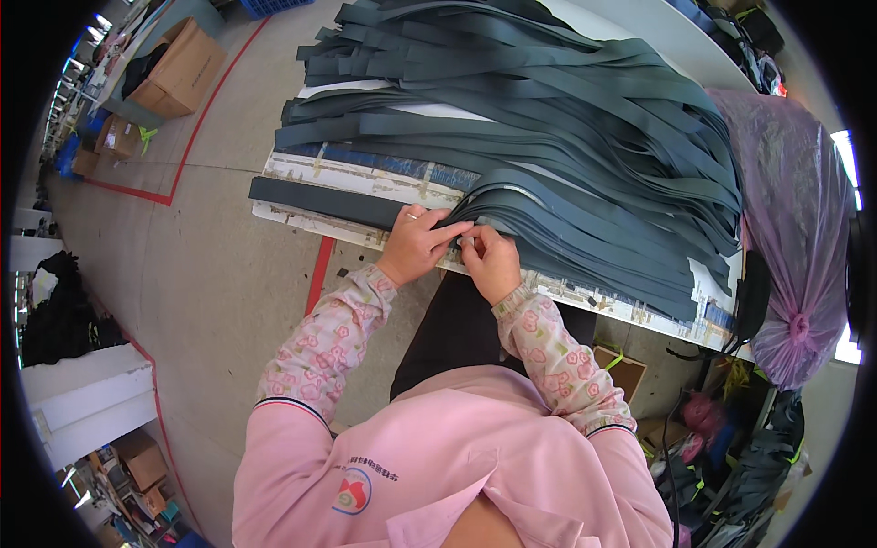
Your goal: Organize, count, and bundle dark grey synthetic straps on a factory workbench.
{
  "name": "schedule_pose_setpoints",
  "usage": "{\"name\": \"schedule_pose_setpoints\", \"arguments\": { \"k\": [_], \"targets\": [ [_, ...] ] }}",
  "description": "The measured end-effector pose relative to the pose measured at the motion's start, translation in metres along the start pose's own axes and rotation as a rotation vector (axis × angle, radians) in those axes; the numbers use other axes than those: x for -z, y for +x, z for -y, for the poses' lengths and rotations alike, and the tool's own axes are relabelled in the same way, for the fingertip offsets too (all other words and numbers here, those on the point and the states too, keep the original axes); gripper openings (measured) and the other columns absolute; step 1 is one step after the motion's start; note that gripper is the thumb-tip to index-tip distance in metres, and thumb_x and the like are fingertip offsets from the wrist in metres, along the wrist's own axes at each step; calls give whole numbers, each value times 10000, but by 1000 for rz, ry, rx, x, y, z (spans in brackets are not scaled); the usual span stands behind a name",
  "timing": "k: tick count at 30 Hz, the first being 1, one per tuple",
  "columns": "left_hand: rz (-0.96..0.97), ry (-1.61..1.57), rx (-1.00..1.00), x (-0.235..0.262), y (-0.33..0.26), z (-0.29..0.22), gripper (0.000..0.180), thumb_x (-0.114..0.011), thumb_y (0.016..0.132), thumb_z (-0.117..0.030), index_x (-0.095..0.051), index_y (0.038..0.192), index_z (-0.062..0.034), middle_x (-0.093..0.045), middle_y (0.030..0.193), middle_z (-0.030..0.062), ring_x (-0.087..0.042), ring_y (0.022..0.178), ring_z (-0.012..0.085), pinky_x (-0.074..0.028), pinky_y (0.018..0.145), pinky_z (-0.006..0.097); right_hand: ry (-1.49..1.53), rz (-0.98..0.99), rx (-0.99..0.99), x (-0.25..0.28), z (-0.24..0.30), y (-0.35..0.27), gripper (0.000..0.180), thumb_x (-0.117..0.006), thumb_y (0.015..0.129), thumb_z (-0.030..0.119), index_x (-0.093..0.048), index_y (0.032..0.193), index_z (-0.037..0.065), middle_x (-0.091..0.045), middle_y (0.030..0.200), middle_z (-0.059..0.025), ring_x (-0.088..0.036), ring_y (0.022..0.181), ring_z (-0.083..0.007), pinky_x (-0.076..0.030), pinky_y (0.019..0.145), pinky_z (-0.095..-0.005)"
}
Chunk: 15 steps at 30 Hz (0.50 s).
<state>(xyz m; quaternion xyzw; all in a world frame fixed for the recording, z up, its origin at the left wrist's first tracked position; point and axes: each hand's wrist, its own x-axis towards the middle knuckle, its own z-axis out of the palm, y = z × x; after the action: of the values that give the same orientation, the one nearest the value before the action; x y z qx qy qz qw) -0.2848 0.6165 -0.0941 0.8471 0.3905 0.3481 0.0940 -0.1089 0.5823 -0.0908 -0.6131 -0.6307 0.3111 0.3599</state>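
A bundle of flat dark grey-green straps lies along the near edge of the table, arched up in its middle. Its flat end stretches out to the left. My left hand is closed on the straps, index finger reaching over to the right hand. Close beside it, my right hand has its fingers bent in a pinch at the bundle's near edge. What sits between those fingertips is too small to make out. Both forearms wear flowered sleeve covers.
A big heap of similar straps covers the far part of the worn white table. A purple plastic bag hangs by its right end. On the floor at the far left stands a cardboard box, near a red floor line.
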Motion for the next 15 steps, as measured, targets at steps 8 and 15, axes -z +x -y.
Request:
{"name": "schedule_pose_setpoints", "arguments": {
  "k": [8, 15],
  "targets": [
    [-8, -15, -12, -1, 1, 1, 440, -683, 758, -121, -716, 1161, -295, -653, 1034, 31, -559, 823, 239, -433, 800, 380, -60, -6, -7, -1, 4, 1, 81, -688, 814, 147, -664, 870, 94, -610, 626, -76, -590, 608, -307, -437, 733, -405],
    [-3, 8, -6, -1, 0, 1, 455, -681, 751, -113, -715, 1163, -302, -656, 1048, 30, -561, 818, 238, -431, 812, 382, -78, 4, -10, -3, 3, 2, 81, -668, 821, 154, -671, 869, 89, -636, 655, -98, -617, 639, -324, -438, 764, -416]
  ]
}}
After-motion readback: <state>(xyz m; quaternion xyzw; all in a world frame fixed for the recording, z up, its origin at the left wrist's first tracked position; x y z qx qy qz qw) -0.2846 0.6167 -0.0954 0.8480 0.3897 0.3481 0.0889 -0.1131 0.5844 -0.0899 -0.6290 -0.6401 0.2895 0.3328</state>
